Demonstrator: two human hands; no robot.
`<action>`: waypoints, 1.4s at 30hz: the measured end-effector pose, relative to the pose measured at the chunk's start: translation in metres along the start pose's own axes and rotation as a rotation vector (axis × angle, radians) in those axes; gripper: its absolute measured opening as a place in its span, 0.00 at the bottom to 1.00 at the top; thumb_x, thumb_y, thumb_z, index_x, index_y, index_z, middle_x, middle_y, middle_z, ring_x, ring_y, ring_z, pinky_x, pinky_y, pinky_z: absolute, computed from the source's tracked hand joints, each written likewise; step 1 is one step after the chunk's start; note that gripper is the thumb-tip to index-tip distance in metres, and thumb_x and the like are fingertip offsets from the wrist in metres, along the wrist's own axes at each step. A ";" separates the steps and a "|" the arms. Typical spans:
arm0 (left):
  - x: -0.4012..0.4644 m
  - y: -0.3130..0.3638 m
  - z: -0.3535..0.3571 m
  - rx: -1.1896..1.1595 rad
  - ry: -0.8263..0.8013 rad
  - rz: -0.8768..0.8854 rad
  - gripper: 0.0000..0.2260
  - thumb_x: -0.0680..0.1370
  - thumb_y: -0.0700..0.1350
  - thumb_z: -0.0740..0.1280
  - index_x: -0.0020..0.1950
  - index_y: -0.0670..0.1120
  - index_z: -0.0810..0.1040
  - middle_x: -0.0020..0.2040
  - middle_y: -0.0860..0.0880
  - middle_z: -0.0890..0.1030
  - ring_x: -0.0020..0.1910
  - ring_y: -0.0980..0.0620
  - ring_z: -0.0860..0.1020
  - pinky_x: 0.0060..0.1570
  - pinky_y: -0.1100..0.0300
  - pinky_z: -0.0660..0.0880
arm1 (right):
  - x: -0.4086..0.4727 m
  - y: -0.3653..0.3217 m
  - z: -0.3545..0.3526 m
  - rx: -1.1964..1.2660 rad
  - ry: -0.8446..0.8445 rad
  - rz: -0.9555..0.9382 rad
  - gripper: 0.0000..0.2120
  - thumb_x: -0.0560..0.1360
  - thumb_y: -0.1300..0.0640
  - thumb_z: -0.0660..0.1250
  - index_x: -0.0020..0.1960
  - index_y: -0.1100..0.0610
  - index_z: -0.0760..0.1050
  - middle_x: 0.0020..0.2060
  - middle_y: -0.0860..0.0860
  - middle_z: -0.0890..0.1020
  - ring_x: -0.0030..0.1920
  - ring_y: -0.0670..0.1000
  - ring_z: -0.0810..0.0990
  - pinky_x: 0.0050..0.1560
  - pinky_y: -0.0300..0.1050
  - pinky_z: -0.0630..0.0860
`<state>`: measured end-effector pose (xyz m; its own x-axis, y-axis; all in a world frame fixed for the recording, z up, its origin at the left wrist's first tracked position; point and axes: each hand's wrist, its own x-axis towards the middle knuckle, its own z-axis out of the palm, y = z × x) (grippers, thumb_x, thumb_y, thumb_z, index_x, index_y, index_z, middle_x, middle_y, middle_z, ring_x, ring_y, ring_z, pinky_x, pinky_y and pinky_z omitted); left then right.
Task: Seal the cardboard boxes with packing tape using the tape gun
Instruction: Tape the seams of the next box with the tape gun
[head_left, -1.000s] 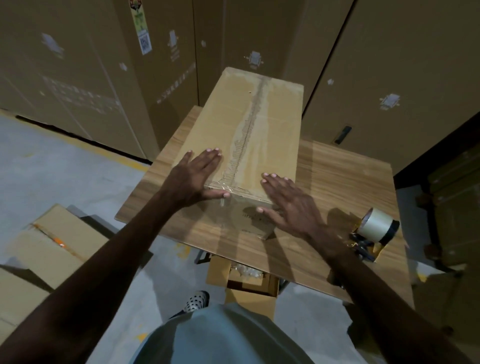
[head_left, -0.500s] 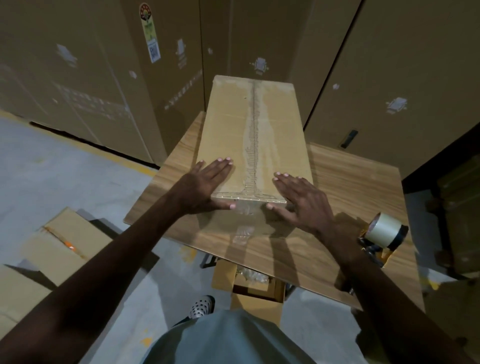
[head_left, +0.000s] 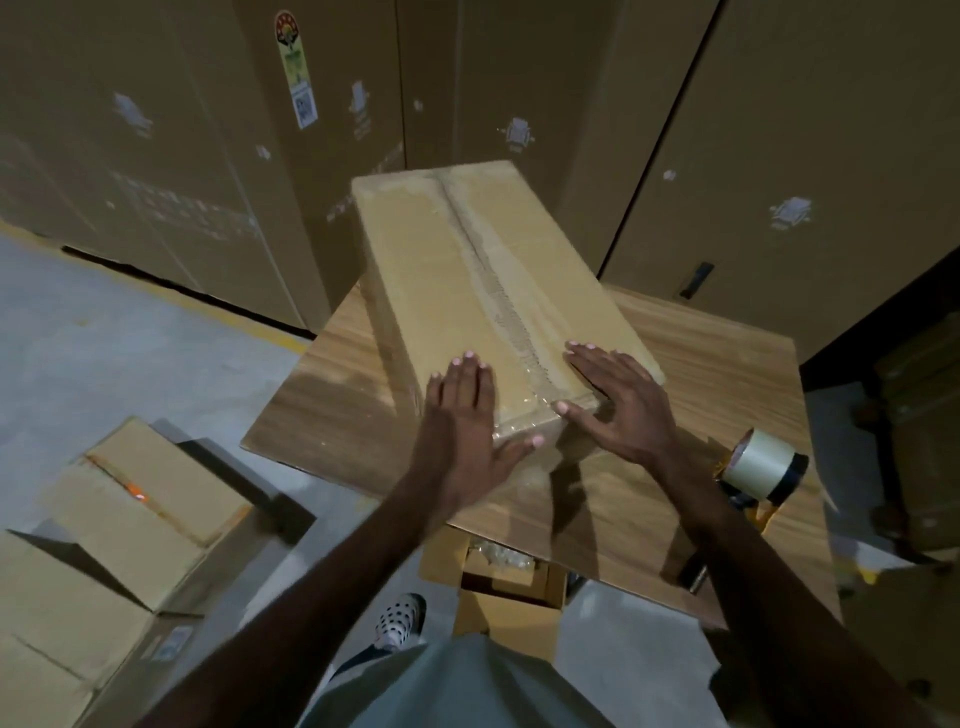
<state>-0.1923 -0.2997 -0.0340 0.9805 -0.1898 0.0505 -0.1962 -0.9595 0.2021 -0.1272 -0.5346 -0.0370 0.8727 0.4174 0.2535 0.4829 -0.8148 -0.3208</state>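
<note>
surroundings: a tape gun (head_left: 761, 475) with a pale roll lies on the table (head_left: 691, 358), near its right edge and just beside the right forearm, apart from the box. under the near table edge sits an open carton (head_left: 506, 577) with clear packing visible inside. on the floor (head_left: 104, 332) at left lie several cardboard boxes (head_left: 135, 519), one with a flap raised. tall cartons (head_left: 779, 130) stand behind the table. nothing lies on the box top other than the two hands.

task item: the cardboard box (head_left: 441, 270) rests on the table. its long axis runs from the near edge away from the person, angled toward the far left. a strip of packing tape (head_left: 498, 291) follows the centre seam along that axis and folds over the near end face.

hands: the left hand (head_left: 467, 415) lies flat on the near left part of the top, fingers straight and together, thumb over the near end. the right hand (head_left: 618, 400) lies flat on the near right corner, fingers spread, thumb at the near top edge. neither hand grips anything.

surface and room: wood-grain table top; grey concrete floor with a yellow line; dim lighting.
</note>
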 end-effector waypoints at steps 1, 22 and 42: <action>-0.006 0.013 -0.001 0.017 -0.021 -0.027 0.54 0.72 0.77 0.33 0.80 0.36 0.56 0.80 0.33 0.55 0.79 0.37 0.56 0.77 0.42 0.53 | -0.001 0.004 -0.003 0.049 0.029 0.013 0.37 0.77 0.27 0.55 0.74 0.52 0.72 0.73 0.46 0.73 0.74 0.46 0.69 0.75 0.59 0.65; 0.013 0.088 0.019 -0.097 -0.050 0.029 0.39 0.80 0.69 0.44 0.82 0.43 0.53 0.82 0.40 0.49 0.82 0.43 0.47 0.77 0.42 0.45 | 0.028 0.078 -0.047 0.122 -0.221 -0.057 0.38 0.73 0.29 0.63 0.77 0.47 0.68 0.76 0.41 0.67 0.75 0.39 0.62 0.78 0.49 0.61; 0.183 -0.222 -0.046 0.017 -0.211 0.109 0.37 0.80 0.70 0.46 0.83 0.51 0.45 0.83 0.49 0.42 0.82 0.49 0.42 0.78 0.38 0.43 | 0.115 -0.016 0.017 -0.094 -0.296 0.305 0.51 0.74 0.21 0.44 0.83 0.56 0.42 0.82 0.53 0.42 0.82 0.51 0.42 0.79 0.49 0.40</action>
<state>0.0306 -0.1116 -0.0248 0.9342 -0.3301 -0.1349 -0.3027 -0.9340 0.1896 -0.0335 -0.4667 -0.0187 0.9642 0.2383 -0.1166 0.2032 -0.9459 -0.2528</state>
